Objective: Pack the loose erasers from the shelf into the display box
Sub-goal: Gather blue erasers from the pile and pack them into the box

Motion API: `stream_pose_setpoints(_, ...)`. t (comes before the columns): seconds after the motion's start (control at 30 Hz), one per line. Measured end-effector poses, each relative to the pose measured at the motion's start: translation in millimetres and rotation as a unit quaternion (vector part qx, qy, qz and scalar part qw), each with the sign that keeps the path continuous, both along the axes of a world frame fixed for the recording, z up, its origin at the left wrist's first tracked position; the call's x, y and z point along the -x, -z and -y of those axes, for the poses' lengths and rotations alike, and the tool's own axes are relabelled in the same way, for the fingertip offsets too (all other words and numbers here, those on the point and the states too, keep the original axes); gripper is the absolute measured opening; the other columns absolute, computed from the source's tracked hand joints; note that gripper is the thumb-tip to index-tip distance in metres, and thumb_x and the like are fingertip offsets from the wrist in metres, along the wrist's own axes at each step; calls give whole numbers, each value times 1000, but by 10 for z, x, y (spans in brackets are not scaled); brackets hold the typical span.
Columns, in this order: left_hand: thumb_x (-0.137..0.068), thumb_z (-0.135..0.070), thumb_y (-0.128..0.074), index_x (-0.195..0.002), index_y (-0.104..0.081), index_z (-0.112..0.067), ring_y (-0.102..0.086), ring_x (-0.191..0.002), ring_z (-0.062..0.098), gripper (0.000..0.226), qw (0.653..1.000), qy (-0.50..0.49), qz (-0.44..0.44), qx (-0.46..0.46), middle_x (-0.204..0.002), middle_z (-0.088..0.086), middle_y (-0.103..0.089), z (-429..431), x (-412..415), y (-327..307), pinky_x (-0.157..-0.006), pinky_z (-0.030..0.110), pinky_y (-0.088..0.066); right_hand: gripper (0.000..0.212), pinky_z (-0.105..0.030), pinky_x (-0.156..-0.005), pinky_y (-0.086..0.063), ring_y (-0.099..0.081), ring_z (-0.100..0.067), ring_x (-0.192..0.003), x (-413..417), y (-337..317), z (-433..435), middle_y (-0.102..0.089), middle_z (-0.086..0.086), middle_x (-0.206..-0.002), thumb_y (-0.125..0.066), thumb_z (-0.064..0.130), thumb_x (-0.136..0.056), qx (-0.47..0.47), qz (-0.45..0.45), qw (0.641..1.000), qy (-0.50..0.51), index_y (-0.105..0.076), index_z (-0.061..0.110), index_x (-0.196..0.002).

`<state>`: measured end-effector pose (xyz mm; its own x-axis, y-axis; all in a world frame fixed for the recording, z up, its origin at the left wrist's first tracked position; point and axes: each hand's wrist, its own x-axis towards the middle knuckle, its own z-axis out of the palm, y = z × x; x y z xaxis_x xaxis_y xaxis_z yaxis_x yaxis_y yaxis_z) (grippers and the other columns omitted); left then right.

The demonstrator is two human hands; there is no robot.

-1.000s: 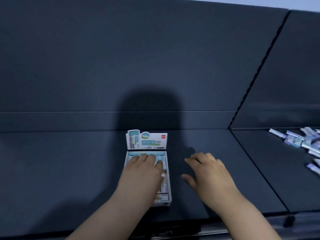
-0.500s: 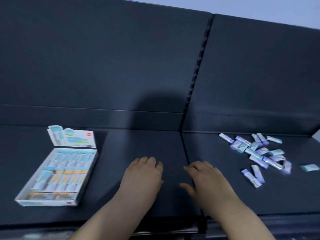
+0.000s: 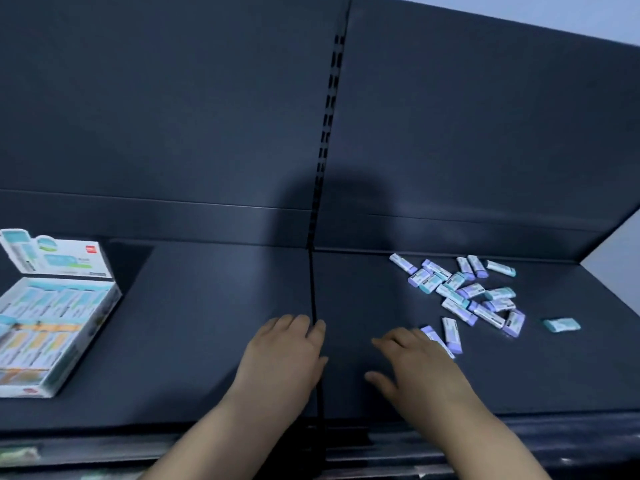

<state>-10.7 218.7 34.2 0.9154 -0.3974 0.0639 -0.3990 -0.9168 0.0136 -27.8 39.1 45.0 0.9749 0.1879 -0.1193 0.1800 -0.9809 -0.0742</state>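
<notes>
Two hands: both palm down over the near middle of the shelf (image 3: 207,306), neither carrying anything.
Left hand (image 3: 284,358): fingers loosely bent and relaxed, empty, lying across the seam (image 3: 313,289) between the two shelf panels.
Right hand (image 3: 415,365): fingers spread and relaxed, empty. Its fingertips are just beside the nearest purple eraser (image 3: 438,339); I cannot tell whether they touch it.
Loose erasers (image 3: 464,292): a scattered heap on the right panel in purple and teal wrappers, several overlapping. One teal eraser (image 3: 561,324) lies alone further right.
Display box (image 3: 88,341): at the far left of the shelf, well apart from the heap, with its lid flap (image 3: 59,258) standing up at the far side. Rows of wrapped erasers already sit inside, too blurred for me to count free places.
Step in hand: I judge this to be the reach for the next pickup, right hand leading.
Recommended method: I would take the near strays first, since they lie flat and apart from the heap. Each should be pinched across its narrow sides and lifted, not dragged. I would turn several the same way in the hand before carrying them left, so they drop into a row without re-sorting.
Left hand duty: I would send it to steady the box wall during placement.
Risk noted: raking into the heap could push erasers toward the far edge or off the right end.
</notes>
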Motion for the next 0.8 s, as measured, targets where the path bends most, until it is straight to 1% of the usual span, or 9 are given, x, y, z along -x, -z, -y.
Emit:
stream_pose_setpoints(0.2, -100, -41, -30, -149, -13, -19, -29, -132, 18, 56, 1000, 12, -6, -1, -143, -1, -33, -88, -178, -96, -110, 28, -18, 53, -27, -105, -29, -32, -15, -127, -73, -65, -74, -39, 9, -136, -43, 49, -92, -15, 17, 999, 26, -33, 28, -141)
stream_pose_setpoints(0.37, -100, -41, -31, -149, -14, -18, -28, -133, 18, 57, 999, 35, -9, -4, -144, 0, -32, -112, -308, -134, -111, 28, -17, 53, -27, -101, -31, -36, -16, -124, -130, -83, -96, -44, 8, -133, -46, 48, -91, -31, 33, 998, 53, -39, 27, -139)
stream_pose_setpoints(0.6, -100, -42, -31, -149, -11, -20, -28, -133, 16, 57, 998, 52, -8, -22, -145, -2, -31, -53, -359, -81, -110, 27, -19, 53, -25, -104, -29, -32, -14, -127, -199, 72, -17, -39, 10, -136, -43, 49, -92, -47, 31, 996, 67, -35, 28, -140)
stream_pose_setpoints(0.8, -99, -39, -33, -149, -13, -19, -31, -131, 17, 57, 998, 54, -9, -44, -144, -2, -32, 343, -396, -23, -109, 27, -21, 54, -28, -106, -28, -30, -14, -129, -269, 159, 404, -36, 9, -138, -42, 49, -93, -51, 26, 996, 67, -32, 27, -141)
